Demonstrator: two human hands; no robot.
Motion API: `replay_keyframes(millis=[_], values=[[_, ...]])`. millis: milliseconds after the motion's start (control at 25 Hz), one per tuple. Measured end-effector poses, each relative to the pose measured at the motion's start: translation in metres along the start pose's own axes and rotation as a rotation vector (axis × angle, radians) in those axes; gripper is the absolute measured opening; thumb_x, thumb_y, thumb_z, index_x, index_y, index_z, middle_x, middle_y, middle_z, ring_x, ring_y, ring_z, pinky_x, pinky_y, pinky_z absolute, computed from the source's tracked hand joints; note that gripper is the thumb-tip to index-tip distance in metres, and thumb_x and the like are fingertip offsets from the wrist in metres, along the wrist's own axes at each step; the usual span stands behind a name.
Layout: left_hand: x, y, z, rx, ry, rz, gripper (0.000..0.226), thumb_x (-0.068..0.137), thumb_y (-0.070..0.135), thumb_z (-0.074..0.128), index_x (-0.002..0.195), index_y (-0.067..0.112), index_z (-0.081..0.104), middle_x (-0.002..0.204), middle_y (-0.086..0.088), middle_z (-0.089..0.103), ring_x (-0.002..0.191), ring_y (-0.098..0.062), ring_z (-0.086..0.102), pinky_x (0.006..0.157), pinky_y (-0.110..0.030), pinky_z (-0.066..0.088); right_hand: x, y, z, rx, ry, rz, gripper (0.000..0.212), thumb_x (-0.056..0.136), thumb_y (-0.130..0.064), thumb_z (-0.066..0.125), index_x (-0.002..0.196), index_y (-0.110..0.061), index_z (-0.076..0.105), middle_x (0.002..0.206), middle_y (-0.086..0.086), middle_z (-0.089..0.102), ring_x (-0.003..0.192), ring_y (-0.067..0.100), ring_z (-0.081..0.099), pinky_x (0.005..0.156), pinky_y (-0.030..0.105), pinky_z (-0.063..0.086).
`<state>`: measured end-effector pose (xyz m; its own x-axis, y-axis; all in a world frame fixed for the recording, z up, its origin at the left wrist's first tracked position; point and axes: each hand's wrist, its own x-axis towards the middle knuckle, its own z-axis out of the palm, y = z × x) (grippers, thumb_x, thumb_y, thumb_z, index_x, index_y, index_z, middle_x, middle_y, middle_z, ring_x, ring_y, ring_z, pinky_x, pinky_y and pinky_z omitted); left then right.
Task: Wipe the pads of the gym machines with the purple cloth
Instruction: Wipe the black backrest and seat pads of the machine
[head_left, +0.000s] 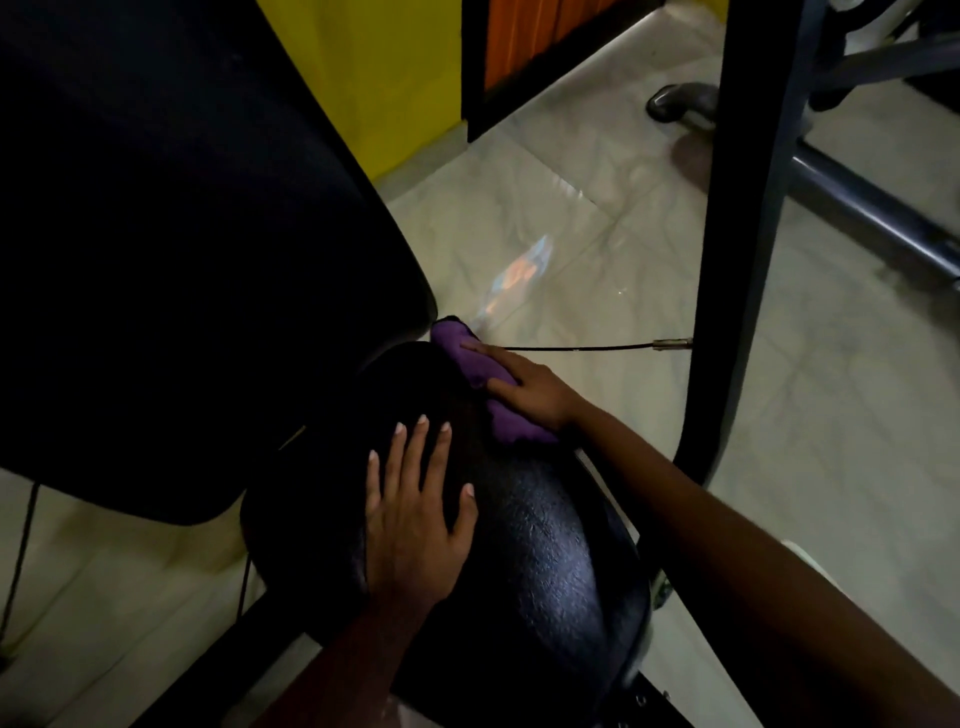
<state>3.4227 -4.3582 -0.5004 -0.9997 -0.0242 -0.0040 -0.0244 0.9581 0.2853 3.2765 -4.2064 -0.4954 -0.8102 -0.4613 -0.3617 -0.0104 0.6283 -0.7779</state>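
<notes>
A glossy black seat pad (540, 566) fills the lower middle of the head view. My left hand (415, 514) lies flat on it, fingers straight and spread. The purple cloth (467, 364) is bunched along the pad's far right edge. My right hand (524, 387) presses down on the cloth with straight fingers. A large black back pad (171, 234) rises at the left, its lower corner just beside the cloth's far end.
A black upright frame post (737, 218) stands right of the seat, with a thin cable (576, 347) running from it toward the cloth. Grey machine legs (857, 202) cross the pale tiled floor (545, 223) at the upper right. Yellow and orange wall panels are behind.
</notes>
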Motion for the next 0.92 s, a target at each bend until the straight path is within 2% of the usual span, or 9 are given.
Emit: replay_keyframes(millis=[80,200,400,520,600,720,800,920], values=[[0.001,-0.001,-0.001,0.007,0.002,-0.003,0.060,0.086,0.041,0.034,0.140,0.016,0.043,0.148,-0.008,0.040,0.140,-0.025,0.032,0.113,-0.046,0.018,-0.033,0.005,0.002,0.077,0.067,0.043,0.053,0.093,-0.013,0.053,0.142,-0.023,0.036,0.148,0.000,0.038,0.134,0.014,0.036,0.092,-0.007,0.017],[0.003,-0.002,0.001,0.013,-0.009,-0.019,0.061,0.087,0.042,0.032,0.141,0.016,0.043,0.149,-0.008,0.040,0.140,-0.025,0.032,0.114,-0.045,0.016,-0.089,0.007,0.005,0.151,0.165,0.121,0.053,0.091,-0.015,0.056,0.140,-0.027,0.038,0.145,-0.002,0.040,0.133,0.011,0.037,0.094,-0.006,0.018],[0.001,0.001,-0.001,-0.002,-0.040,-0.011,0.065,0.086,0.047,0.025,0.142,0.017,0.041,0.150,-0.009,0.037,0.142,-0.025,0.028,0.117,-0.047,0.017,-0.165,-0.005,0.035,-0.033,0.438,0.315,0.052,0.089,-0.037,0.051,0.139,-0.037,0.037,0.142,-0.002,0.044,0.127,0.018,0.045,0.096,0.021,0.032],[-0.002,-0.001,-0.009,-0.045,-0.102,0.007,0.075,0.084,0.054,0.013,0.146,0.017,0.033,0.155,-0.008,0.027,0.146,-0.024,0.018,0.119,-0.044,0.008,-0.170,-0.008,0.042,-0.105,0.472,0.395,0.063,0.077,-0.053,0.035,0.139,-0.043,0.035,0.141,-0.003,0.047,0.123,0.024,0.050,0.096,0.036,0.039],[-0.021,0.003,-0.014,-0.082,-0.123,0.075,0.074,0.084,0.056,0.016,0.145,0.018,0.034,0.155,-0.007,0.028,0.145,-0.024,0.019,0.118,-0.044,0.009,-0.167,-0.005,0.038,-0.091,0.462,0.395,0.064,0.075,-0.056,0.034,0.138,-0.044,0.035,0.140,-0.002,0.048,0.122,0.027,0.050,0.099,0.039,0.040],[-0.063,0.008,-0.015,-0.047,-0.071,0.208,0.059,0.091,0.048,0.027,0.142,0.020,0.041,0.150,-0.005,0.038,0.141,-0.025,0.031,0.116,-0.044,0.017,-0.170,-0.001,0.041,-0.033,0.475,0.400,0.058,0.080,-0.055,0.038,0.137,-0.043,0.038,0.138,0.000,0.051,0.121,0.029,0.051,0.101,0.041,0.040],[-0.068,0.004,-0.014,-0.075,-0.035,0.207,0.056,0.092,0.045,0.028,0.141,0.022,0.042,0.149,-0.004,0.040,0.140,-0.025,0.032,0.115,-0.045,0.020,-0.181,-0.002,0.054,0.032,0.575,0.470,0.058,0.079,-0.056,0.038,0.134,-0.039,0.043,0.133,0.002,0.054,0.117,0.030,0.053,0.098,0.040,0.041],[-0.065,0.002,-0.012,-0.114,-0.005,0.208,0.056,0.092,0.045,0.029,0.140,0.022,0.043,0.149,-0.004,0.040,0.141,-0.025,0.031,0.115,-0.047,0.020,-0.207,-0.010,0.093,0.097,0.841,0.548,0.073,0.070,-0.060,0.029,0.131,-0.027,0.049,0.127,0.010,0.056,0.116,0.032,0.052,0.099,0.042,0.040]])
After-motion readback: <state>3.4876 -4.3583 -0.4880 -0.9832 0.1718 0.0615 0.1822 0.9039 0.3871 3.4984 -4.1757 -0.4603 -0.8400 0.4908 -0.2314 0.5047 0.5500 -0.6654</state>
